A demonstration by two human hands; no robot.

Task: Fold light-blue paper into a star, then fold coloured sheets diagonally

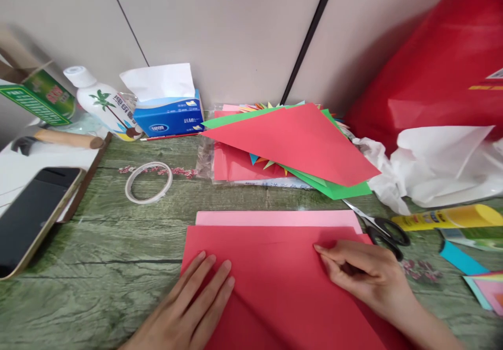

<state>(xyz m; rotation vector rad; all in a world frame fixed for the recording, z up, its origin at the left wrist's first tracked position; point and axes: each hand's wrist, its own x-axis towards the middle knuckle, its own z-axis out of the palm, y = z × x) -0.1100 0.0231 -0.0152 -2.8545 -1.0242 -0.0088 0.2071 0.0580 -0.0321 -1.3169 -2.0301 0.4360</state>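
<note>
Red paper [271, 271] lies in front of me over a pink sheet [275, 218], whose strip shows along the far edge. My left hand [192, 303] rests flat on the left part of the red paper, fingers stretched out. On its right side, my right hand [357, 269] touches the paper with thumb and fingertips pinched together. Whatever is in that pinch, if anything, is too small or hidden to name. A faint line runs across the red sheet near its far edge. Black-handled scissors [387, 234] lie just beyond my right hand.
Red and green paper pieces [298, 140] are piled at the back. A tape roll [148, 182], tissue box [168, 114], white bottle [104, 101] and phone [35, 214] sit leftward. At right are a glue stick [451, 217], crumpled white tissue [444, 166] and red bag [444, 62].
</note>
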